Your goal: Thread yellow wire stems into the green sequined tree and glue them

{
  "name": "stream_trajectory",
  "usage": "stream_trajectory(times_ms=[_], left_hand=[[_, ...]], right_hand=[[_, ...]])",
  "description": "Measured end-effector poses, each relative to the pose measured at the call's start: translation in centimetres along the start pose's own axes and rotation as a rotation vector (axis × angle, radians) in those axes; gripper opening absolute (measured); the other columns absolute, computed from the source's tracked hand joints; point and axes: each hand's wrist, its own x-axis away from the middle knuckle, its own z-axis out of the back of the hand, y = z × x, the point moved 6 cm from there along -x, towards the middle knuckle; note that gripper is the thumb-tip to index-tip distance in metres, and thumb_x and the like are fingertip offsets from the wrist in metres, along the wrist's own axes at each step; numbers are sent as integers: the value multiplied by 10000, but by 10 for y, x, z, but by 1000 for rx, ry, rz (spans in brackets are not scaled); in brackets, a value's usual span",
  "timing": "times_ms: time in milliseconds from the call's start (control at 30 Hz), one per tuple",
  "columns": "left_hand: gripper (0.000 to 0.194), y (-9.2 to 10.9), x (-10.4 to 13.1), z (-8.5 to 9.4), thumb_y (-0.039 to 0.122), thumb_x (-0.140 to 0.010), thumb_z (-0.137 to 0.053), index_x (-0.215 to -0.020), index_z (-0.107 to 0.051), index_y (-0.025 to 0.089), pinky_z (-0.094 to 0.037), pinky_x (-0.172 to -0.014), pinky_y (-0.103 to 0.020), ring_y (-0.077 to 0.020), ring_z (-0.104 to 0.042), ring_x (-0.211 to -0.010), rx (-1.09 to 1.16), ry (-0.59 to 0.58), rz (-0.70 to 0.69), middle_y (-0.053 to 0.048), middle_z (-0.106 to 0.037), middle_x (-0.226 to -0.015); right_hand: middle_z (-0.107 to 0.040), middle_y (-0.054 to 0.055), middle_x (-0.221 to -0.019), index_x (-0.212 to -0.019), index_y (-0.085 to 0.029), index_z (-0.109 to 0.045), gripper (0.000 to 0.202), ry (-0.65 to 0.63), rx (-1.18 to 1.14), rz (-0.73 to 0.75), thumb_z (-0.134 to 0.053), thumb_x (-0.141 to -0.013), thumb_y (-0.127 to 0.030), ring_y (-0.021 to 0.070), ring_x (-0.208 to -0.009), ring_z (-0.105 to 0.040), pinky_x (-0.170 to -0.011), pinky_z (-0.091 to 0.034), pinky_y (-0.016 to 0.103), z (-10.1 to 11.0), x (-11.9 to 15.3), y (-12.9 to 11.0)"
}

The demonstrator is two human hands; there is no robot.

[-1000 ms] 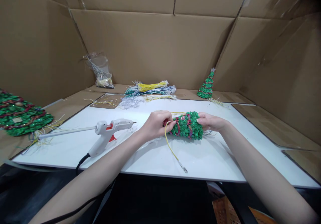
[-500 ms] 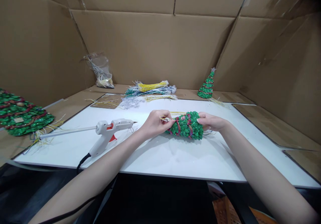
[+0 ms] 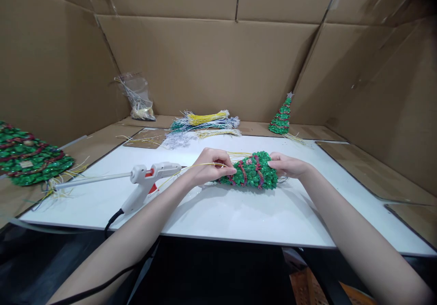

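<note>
A small green Christmas tree [image 3: 256,172] with red garland lies on its side over the white board [image 3: 246,218]. My right hand [image 3: 285,165] grips it at its wide base, thumb on the near side. At the narrow end, my left hand [image 3: 215,165] is closed in a pinch on a thin yellow wire [image 3: 201,164], which trails left over the wrist. The left fingertips touch the tree's surface. Some wires stick out from behind the base, partly hidden by my right hand.
Left of my hands stands a white glue gun [image 3: 143,182] with a glue stick and black cable. Wire bundles [image 3: 208,119] lie at the back. A smaller tree [image 3: 282,117] stands back right, a larger tree [image 3: 34,157] leans at left. A plastic bag [image 3: 138,98] rests by the cardboard wall.
The yellow wire that was bunched at my left fingers now stretches out to the left over my wrist. My left hand has shifted slightly; the right keeps its hold on the tree.
</note>
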Motion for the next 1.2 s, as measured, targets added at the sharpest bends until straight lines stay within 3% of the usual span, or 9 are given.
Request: stream_trajectory(times_ms=[233, 733, 1200], left_hand=[[102, -2, 1, 1, 229, -757, -703, -734, -669, 135, -390, -556, -189, -102, -560, -668, -42, -47, 40, -21, -661, -749], [57, 4, 1, -4, 141, -729, -630, -675, -625, 123, -395, -543, -173, -65, -484, -570, -13, -38, 31, 20, -586, -633], [152, -1, 1, -4, 240, -739, -724, -678, -658, 117, -400, -569, -192, -81, -523, -584, 10, -55, 46, -3, -629, -635]], right_hand=[[-233, -104, -486, -559, -178, -410, 503, 9, 5, -44, -688, -784, -532, 31, -425, -157, -407, -105, 207, 0, 0, 1], [-250, -101, -479, -565, -171, -445, 482, 41, -11, -60, -716, -755, -521, 34, -423, -175, -407, -106, 210, 2, 1, 3], [-221, -102, -505, -577, -167, -447, 478, 21, -1, -55, -704, -768, -523, 33, -441, -155, -420, -98, 216, 3, 1, 5]])
